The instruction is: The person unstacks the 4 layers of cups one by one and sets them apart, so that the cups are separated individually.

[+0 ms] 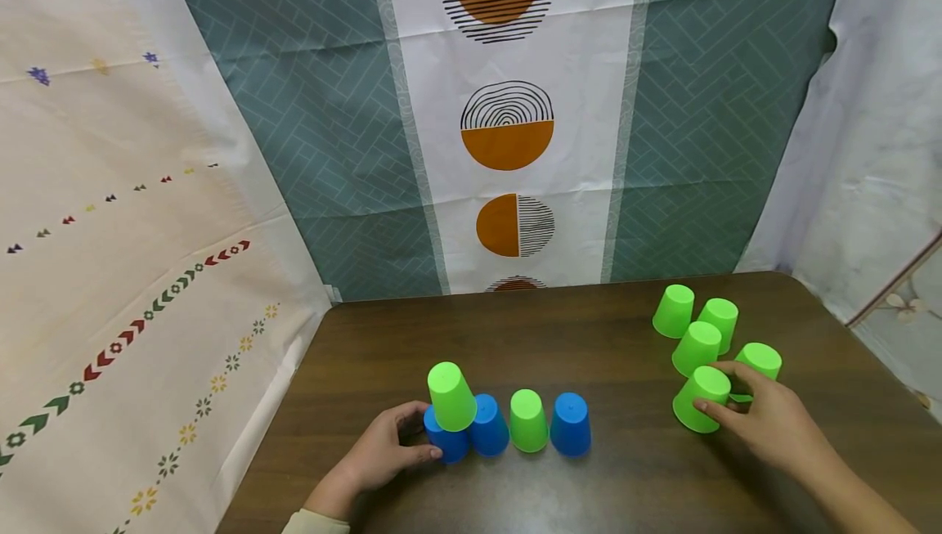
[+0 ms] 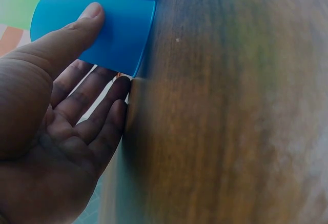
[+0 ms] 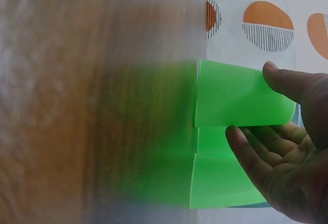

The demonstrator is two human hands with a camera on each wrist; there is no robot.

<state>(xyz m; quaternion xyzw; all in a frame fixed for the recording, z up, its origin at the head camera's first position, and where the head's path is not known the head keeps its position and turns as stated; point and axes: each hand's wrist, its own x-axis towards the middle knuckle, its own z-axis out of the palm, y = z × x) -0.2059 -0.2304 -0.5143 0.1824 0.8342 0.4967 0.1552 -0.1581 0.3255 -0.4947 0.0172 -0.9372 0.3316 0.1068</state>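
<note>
Blue cup [image 1: 450, 444] gripped by left hand [image 1: 383, 448] toward left edge of table [image 1: 361, 354], green cup [image 1: 695, 399] (mouth down) clamped in right hand [image 1: 773, 419], four other cups [image 1: 697, 346] toward far right corner.

Clustered cups [image 1: 696, 349] stand right of lined-up cups [image 1: 529, 421].

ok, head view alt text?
The left hand holds the leftmost blue cup in a row of four, a green cup stacked above; the right hand grips the nearest green cup of five at right, on a brown table.
</note>
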